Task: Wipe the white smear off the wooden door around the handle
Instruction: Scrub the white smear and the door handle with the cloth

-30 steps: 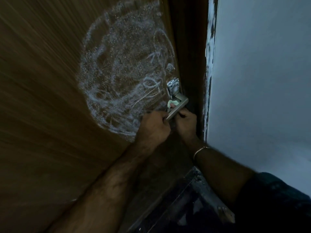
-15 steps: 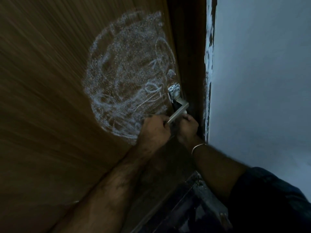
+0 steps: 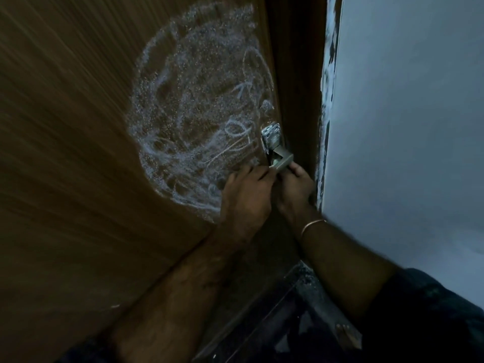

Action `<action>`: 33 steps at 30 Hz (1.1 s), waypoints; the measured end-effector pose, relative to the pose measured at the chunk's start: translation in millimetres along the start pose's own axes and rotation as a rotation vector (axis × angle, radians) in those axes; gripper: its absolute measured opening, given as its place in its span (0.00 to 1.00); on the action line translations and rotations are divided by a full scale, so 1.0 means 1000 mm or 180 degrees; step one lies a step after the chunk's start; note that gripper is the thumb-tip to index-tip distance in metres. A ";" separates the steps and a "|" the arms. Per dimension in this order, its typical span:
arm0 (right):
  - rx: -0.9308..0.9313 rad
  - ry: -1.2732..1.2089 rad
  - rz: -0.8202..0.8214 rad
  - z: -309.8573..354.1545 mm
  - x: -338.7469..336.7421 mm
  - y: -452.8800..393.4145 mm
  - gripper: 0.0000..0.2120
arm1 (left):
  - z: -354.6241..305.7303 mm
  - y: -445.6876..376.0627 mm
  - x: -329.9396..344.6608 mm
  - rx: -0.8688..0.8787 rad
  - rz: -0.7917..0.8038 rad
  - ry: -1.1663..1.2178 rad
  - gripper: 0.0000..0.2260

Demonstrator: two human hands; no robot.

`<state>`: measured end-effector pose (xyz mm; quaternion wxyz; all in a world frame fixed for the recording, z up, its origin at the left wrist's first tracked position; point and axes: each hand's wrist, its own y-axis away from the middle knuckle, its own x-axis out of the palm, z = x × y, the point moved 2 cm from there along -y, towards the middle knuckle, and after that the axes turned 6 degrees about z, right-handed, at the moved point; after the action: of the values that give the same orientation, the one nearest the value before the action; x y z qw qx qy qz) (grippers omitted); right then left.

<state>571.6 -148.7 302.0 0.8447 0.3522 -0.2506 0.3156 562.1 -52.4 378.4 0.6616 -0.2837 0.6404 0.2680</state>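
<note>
Wooden door [image 3: 73, 158] filled left and centre of frame, seen at a steep angle; grey wall [image 3: 408, 113] was at right, w/ a dark frame strip btwn them. Large round white smear [image 3: 199, 111] was spread over door, just left of and above the handle [image 3: 281, 159], reaching down to the left hand. Handle plate was also streaked white. Left hand [image 3: 246, 197] was pressed vs door at smear's lower right edge, fingers [image 3: 258, 174] curled together; what they gripped couldn't be told. Right hand [image 3: 296, 189] was closed round the lever's lower end, fingers wrapped on it. Thin bangle [image 3: 313, 224] was worn on right wrist. Dim light, blur.
</note>
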 end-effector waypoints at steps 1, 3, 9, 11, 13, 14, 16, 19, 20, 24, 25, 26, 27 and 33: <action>-0.0097 0.0177 -0.0174 0.003 0.002 0.001 0.16 | 0.000 0.001 0.000 0.0014 0.0047 -0.0050 0.24; -0.0106 0.0224 -0.0340 0.009 0.004 -0.003 0.16 | 0.001 0.004 0.000 0.0050 0.0094 -0.0163 0.26; 0.0234 0.0268 -0.0115 0.003 0.000 0.003 0.16 | -0.001 0.006 -0.001 0.0170 0.0250 -0.0247 0.29; 0.0510 0.0110 0.0027 0.000 0.000 0.005 0.15 | 0.000 0.005 0.000 0.0167 0.0230 -0.0244 0.28; 0.0764 -0.0025 0.0256 -0.002 0.001 0.005 0.12 | -0.002 0.005 0.001 0.0189 0.0254 -0.0294 0.28; 0.0886 -0.0095 0.0409 -0.003 0.001 0.008 0.11 | -0.002 0.005 0.001 0.0193 0.0257 -0.0320 0.28; 0.1027 -0.0188 0.0690 -0.004 0.005 0.014 0.08 | -0.001 0.005 0.002 0.0219 0.0212 -0.0359 0.27; 0.0984 -0.0166 0.0586 -0.007 0.006 0.014 0.10 | -0.001 0.005 0.000 0.0262 0.0174 -0.0349 0.25; 0.1001 -0.0314 0.0481 -0.008 0.008 0.014 0.12 | -0.001 0.006 -0.001 0.0283 0.0160 -0.0356 0.24; 0.0796 -0.0052 0.0426 -0.010 -0.005 0.006 0.12 | 0.000 0.007 -0.003 0.0316 0.0186 -0.0348 0.23; 0.0680 0.0062 0.0385 -0.006 -0.010 0.002 0.15 | 0.000 0.008 -0.002 0.0294 0.0187 -0.0340 0.23; 0.0500 0.0136 0.0302 -0.001 -0.015 -0.001 0.17 | -0.001 0.009 -0.002 0.0271 0.0185 -0.0348 0.22; 0.0347 0.0097 0.0234 0.004 -0.016 -0.002 0.18 | -0.001 0.010 -0.001 0.0261 0.0170 -0.0358 0.22; -0.1268 0.2212 -0.0095 0.015 -0.010 0.003 0.14 | 0.000 0.007 -0.003 0.0132 0.0187 -0.0219 0.25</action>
<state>559.6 -162.5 306.1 0.9354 0.0575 -0.0011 0.3488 556.4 -47.4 380.8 0.6807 -0.2416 0.6308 0.2836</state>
